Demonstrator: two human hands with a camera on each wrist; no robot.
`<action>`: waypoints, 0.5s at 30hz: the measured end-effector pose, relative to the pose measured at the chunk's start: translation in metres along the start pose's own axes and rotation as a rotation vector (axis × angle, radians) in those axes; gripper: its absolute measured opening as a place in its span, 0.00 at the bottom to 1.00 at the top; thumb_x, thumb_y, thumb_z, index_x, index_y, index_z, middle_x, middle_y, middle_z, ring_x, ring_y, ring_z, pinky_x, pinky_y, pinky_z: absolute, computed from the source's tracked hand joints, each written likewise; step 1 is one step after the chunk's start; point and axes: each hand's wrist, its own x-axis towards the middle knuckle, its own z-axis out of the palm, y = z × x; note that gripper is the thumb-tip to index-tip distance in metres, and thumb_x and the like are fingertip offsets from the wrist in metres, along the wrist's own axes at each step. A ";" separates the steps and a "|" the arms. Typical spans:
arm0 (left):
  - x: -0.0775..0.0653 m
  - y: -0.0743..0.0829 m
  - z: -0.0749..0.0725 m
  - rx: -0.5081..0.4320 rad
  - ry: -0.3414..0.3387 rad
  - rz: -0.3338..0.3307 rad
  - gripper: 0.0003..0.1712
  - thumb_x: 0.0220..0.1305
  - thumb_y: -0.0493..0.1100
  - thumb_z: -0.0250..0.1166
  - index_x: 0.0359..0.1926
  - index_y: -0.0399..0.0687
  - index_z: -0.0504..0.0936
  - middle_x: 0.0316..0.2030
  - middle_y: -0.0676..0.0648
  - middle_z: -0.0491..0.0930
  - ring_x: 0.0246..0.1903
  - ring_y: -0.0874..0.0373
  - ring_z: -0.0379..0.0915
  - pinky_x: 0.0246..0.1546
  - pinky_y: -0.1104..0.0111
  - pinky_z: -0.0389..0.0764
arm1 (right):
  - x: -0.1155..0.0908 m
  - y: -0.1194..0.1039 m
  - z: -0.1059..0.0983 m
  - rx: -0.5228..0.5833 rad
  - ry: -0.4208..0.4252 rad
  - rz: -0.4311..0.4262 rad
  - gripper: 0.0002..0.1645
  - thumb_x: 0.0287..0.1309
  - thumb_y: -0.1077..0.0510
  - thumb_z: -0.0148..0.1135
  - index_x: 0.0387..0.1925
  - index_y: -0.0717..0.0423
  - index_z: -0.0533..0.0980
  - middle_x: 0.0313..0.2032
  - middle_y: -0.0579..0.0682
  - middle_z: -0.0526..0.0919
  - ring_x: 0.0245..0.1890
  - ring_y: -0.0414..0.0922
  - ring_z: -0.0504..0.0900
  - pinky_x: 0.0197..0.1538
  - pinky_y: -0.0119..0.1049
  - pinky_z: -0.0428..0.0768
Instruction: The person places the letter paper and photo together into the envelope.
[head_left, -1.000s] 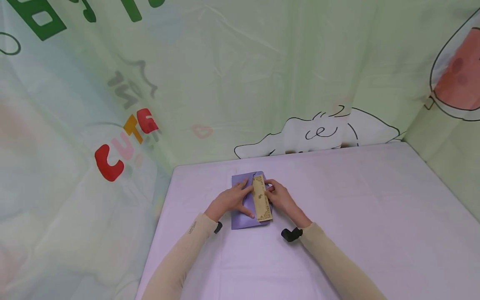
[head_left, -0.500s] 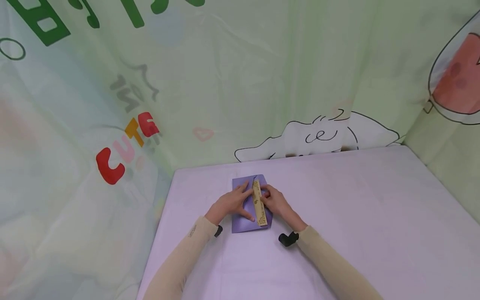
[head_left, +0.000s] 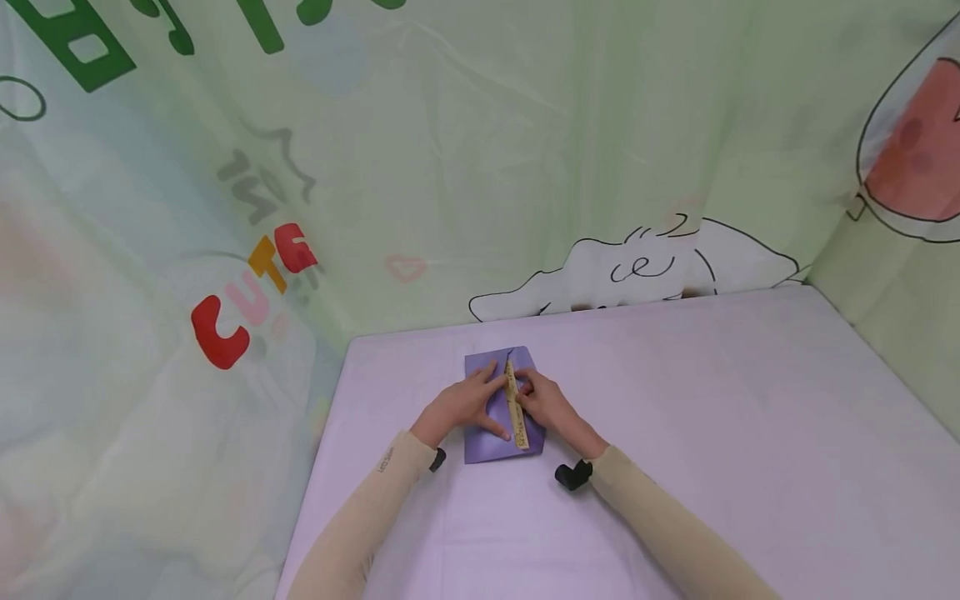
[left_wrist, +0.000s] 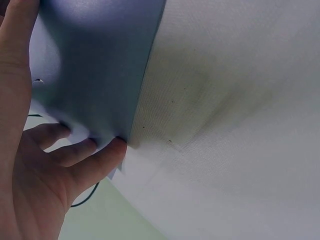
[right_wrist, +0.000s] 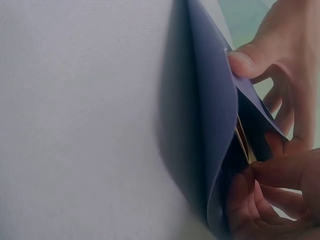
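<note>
A purple envelope (head_left: 487, 450) lies on the table with its mouth facing right. A gold card (head_left: 519, 429) with dark ornate corners is partly inside; only a narrow strip shows in the head view. My left hand (head_left: 463, 410) rests on the envelope with thumb and fingers spread; in the left wrist view its fingertips (left_wrist: 112, 150) touch the purple paper's edge. With thumb and forefinger my right hand (head_left: 550, 404) pinches the card's outer edge. The right wrist view shows the card (right_wrist: 244, 140) edge-on between the purple layers, most of it hidden.
A pale lilac cloth covers the table (head_left: 675, 433), which meets a printed curtain (head_left: 480, 150) at the back and on the left. Black camera mounts (head_left: 573, 476) sit at both wrists.
The right hand has shifted left with the card, and the card's visible strip has grown much narrower as it slides into the envelope. The left hand stays in place on the envelope.
</note>
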 end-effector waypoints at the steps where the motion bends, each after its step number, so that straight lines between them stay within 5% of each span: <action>1: 0.000 0.000 0.000 0.001 -0.002 0.000 0.62 0.42 0.79 0.71 0.75 0.63 0.59 0.79 0.38 0.48 0.74 0.35 0.56 0.63 0.49 0.75 | 0.000 -0.001 0.000 -0.001 -0.002 0.000 0.28 0.64 0.67 0.59 0.65 0.67 0.69 0.37 0.58 0.83 0.33 0.45 0.80 0.40 0.40 0.78; 15: 0.000 0.000 -0.001 0.002 0.007 0.010 0.63 0.43 0.77 0.71 0.76 0.61 0.58 0.79 0.37 0.49 0.74 0.35 0.57 0.60 0.48 0.76 | 0.005 0.001 0.009 -0.021 0.015 -0.051 0.27 0.61 0.68 0.60 0.62 0.66 0.71 0.37 0.58 0.85 0.36 0.48 0.82 0.44 0.44 0.80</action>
